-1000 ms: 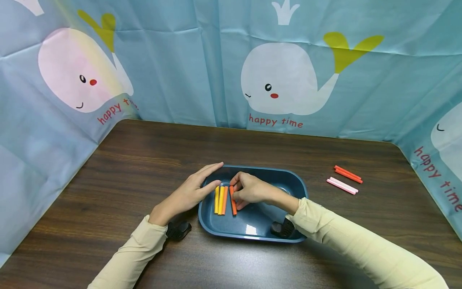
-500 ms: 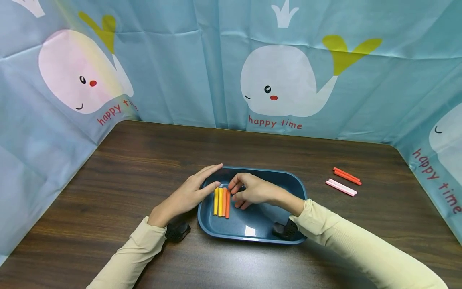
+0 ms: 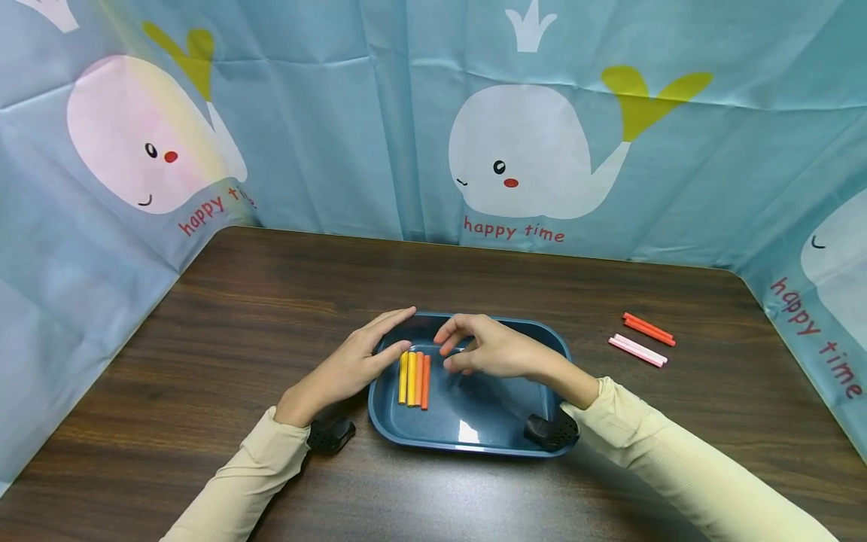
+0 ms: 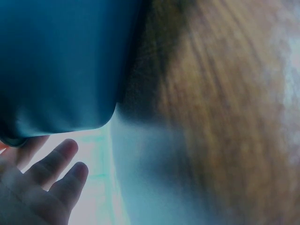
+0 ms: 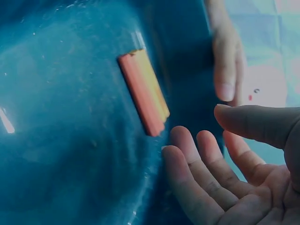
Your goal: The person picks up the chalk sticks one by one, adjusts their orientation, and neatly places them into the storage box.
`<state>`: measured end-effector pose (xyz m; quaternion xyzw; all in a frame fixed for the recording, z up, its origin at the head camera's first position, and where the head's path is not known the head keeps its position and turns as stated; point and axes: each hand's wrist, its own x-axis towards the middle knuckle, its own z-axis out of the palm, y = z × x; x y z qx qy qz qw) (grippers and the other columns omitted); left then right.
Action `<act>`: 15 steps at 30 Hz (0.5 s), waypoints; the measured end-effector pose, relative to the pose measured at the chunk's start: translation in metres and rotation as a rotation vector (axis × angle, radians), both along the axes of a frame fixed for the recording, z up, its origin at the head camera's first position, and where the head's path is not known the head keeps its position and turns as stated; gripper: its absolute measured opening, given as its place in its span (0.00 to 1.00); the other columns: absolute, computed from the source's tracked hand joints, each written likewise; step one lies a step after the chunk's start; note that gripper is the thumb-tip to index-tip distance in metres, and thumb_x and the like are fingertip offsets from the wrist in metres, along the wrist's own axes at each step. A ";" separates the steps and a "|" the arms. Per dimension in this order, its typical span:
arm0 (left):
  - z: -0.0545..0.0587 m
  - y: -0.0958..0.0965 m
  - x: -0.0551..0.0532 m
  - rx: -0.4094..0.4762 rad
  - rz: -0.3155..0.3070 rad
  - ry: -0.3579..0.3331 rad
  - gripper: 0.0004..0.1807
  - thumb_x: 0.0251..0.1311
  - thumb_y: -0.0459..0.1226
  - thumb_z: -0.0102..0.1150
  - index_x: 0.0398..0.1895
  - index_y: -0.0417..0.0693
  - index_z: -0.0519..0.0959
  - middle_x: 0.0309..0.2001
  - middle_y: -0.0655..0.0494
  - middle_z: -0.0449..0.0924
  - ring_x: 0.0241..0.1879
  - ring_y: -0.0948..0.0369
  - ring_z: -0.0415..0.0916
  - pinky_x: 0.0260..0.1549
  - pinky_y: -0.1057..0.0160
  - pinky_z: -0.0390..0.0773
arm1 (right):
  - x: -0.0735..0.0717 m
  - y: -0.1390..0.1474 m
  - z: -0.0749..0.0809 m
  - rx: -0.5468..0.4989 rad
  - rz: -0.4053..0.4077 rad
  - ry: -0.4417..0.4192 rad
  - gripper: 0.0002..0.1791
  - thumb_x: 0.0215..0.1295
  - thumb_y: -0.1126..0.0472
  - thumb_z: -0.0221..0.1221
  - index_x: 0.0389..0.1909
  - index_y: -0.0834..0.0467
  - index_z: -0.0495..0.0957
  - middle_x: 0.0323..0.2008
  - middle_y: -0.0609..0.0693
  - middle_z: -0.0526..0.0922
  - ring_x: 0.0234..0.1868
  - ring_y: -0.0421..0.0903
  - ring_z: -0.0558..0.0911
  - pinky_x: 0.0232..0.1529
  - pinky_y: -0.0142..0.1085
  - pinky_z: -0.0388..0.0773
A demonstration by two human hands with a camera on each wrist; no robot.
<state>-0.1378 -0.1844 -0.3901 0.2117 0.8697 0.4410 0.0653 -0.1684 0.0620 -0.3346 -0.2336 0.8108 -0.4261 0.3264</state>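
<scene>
In the head view a blue tray (image 3: 474,449) stands on the table. Inside it, at the left, two yellow sticks (image 3: 407,380) and two orange sticks (image 3: 422,382) lie side by side. My left hand (image 3: 345,369) rests at the tray's left end, fingers extended along its far corner and thumb over the rim. The left wrist view shows fingers (image 4: 51,164) outside the tray wall. My right hand (image 3: 497,350) hovers over the tray, right of the sticks. Its fingers are loosely bent with nothing between them, as the right wrist view confirms.
Two red sticks (image 3: 649,330) and two pink sticks (image 3: 638,351) lie on the wooden table (image 3: 284,286) right of the tray. A blue curtain (image 3: 305,135) with whale prints hangs around the table's back and sides.
My right hand set the rightmost orange stick against the others and let go of it. It then drew back to the right. My left hand stayed put.
</scene>
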 end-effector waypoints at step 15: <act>0.001 0.001 0.000 0.003 0.006 0.000 0.31 0.74 0.46 0.49 0.77 0.51 0.58 0.76 0.49 0.58 0.74 0.48 0.58 0.69 0.39 0.63 | -0.001 0.027 0.021 -0.062 -0.016 0.184 0.18 0.65 0.65 0.63 0.54 0.64 0.75 0.49 0.63 0.81 0.48 0.49 0.82 0.50 0.40 0.82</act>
